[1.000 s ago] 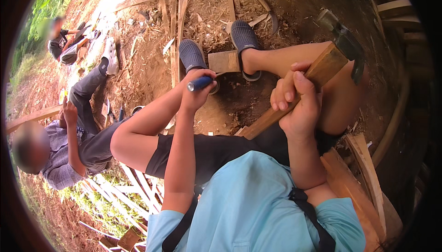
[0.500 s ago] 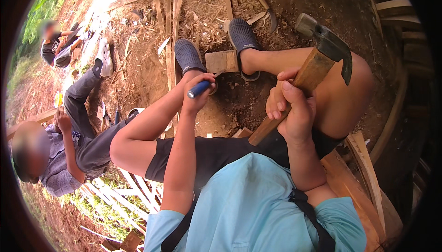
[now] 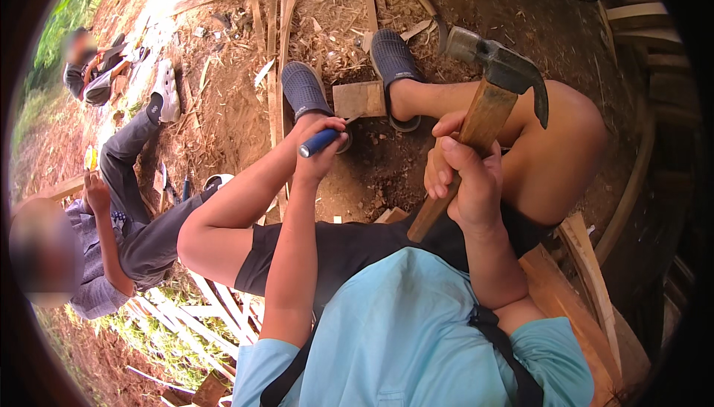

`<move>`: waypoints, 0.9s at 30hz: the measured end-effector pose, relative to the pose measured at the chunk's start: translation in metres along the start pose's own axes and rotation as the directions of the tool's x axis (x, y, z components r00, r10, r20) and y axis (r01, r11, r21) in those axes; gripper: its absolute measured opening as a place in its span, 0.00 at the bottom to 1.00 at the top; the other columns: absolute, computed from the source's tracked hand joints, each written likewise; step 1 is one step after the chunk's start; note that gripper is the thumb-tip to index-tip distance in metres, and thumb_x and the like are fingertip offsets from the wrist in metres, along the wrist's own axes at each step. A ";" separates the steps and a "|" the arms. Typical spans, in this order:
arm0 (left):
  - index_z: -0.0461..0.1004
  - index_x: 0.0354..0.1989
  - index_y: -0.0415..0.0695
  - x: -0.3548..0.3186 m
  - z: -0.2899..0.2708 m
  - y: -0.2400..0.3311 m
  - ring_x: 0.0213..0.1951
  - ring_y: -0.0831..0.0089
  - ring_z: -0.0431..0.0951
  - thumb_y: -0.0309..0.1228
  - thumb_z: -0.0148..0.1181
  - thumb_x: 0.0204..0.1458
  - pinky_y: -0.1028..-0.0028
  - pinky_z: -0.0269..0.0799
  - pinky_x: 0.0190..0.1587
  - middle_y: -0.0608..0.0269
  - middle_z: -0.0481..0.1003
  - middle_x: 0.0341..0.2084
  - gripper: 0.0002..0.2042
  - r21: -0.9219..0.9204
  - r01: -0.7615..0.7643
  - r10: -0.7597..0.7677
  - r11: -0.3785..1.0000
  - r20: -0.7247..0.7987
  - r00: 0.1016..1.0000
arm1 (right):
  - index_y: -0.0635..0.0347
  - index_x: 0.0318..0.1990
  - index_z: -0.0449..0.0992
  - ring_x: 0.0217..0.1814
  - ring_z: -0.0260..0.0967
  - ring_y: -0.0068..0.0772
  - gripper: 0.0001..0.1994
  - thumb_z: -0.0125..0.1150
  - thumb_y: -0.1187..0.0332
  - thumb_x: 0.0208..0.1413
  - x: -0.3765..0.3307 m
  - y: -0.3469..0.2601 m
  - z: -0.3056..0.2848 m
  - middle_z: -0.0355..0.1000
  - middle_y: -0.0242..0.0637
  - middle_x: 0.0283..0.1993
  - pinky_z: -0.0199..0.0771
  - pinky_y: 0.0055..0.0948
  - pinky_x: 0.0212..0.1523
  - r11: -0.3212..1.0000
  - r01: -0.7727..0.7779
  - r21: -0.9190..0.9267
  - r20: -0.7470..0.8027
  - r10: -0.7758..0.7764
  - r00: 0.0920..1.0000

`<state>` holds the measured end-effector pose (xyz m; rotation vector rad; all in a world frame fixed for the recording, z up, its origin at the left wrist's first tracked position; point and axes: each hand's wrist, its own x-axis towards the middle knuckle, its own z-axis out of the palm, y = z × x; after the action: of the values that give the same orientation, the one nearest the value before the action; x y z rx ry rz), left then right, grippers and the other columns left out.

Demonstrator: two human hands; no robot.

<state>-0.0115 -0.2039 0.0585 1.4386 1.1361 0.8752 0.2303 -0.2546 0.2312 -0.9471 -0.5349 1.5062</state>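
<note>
The biggest change is the hammer (image 3: 497,87): over the last second its head has swung from the far right edge of the frame up and inward, and now stands raised in the upper right, above the bare knee, claw pointing down to the right; the right hand (image 3: 462,180) is wrapped tight around the wooden handle at mid-length, fingers closed over it, in the centre right of the frame; judged from that lift, a blow is being wound up rather than landed.

The left hand (image 3: 320,147) has barely shifted; it sits just left of centre, fingers curled and pinching a blue-handled tool (image 3: 320,141), whose tip points toward the small wooden block (image 3: 360,98) in the upper middle; whether the tip touches the wood I cannot tell.

The block lies on the dirt between the two dark slippers (image 3: 305,89), close against the right-hand foot, and has kept its place; so the work piece is steady while the striking arm rises.

At the left edge another person in grey (image 3: 126,221) sits on the ground among strips of wood (image 3: 279,28).
</note>
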 end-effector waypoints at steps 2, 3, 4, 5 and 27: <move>0.72 0.37 0.41 -0.001 -0.001 -0.005 0.48 0.68 0.74 0.20 0.64 0.49 0.70 0.68 0.54 0.58 0.75 0.42 0.09 -0.021 0.010 -0.010 1.000 -0.013 1.000 | 0.64 0.41 0.71 0.13 0.58 0.17 0.06 0.54 0.72 0.58 0.000 0.000 0.002 0.61 0.28 0.16 0.60 0.19 0.16 1.000 -0.007 0.002 -0.004 0.007 1.000; 0.72 0.37 0.41 -0.002 -0.002 -0.007 0.48 0.68 0.74 0.21 0.64 0.49 0.70 0.68 0.54 0.58 0.75 0.42 0.09 -0.032 0.014 -0.015 0.999 -0.019 1.000 | 0.64 0.41 0.71 0.13 0.58 0.17 0.06 0.54 0.72 0.59 0.000 0.000 0.003 0.61 0.28 0.16 0.60 0.19 0.16 1.000 -0.009 0.003 -0.007 0.009 1.000; 0.72 0.37 0.41 -0.002 -0.001 -0.009 0.48 0.68 0.74 0.21 0.64 0.49 0.70 0.68 0.54 0.58 0.75 0.42 0.09 -0.044 0.027 -0.029 0.999 -0.032 0.999 | 0.64 0.41 0.71 0.13 0.58 0.17 0.06 0.54 0.72 0.59 0.000 0.000 0.002 0.61 0.28 0.16 0.60 0.19 0.16 1.000 -0.009 0.003 -0.003 0.009 1.000; 0.72 0.37 0.41 -0.003 -0.001 -0.010 0.48 0.68 0.74 0.21 0.65 0.49 0.70 0.68 0.54 0.58 0.75 0.42 0.09 -0.055 0.040 -0.042 0.998 -0.045 0.998 | 0.64 0.41 0.71 0.13 0.58 0.17 0.06 0.55 0.72 0.59 0.001 0.000 0.002 0.61 0.28 0.16 0.60 0.19 0.16 1.000 -0.009 0.003 0.001 0.008 1.000; 0.75 0.34 0.38 0.063 -0.006 0.033 0.36 0.77 0.77 0.22 0.67 0.46 0.75 0.72 0.41 0.64 0.78 0.30 0.08 0.259 0.118 -0.168 0.959 0.181 0.969 | 0.61 0.46 0.67 0.14 0.56 0.18 0.09 0.52 0.68 0.62 -0.003 0.001 0.006 0.59 0.29 0.18 0.61 0.20 0.15 0.987 -0.085 -0.140 0.030 0.090 0.996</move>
<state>0.0069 -0.1415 0.0884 1.5841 1.2082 0.4847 0.2251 -0.2569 0.2343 -1.0637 -0.6379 1.5828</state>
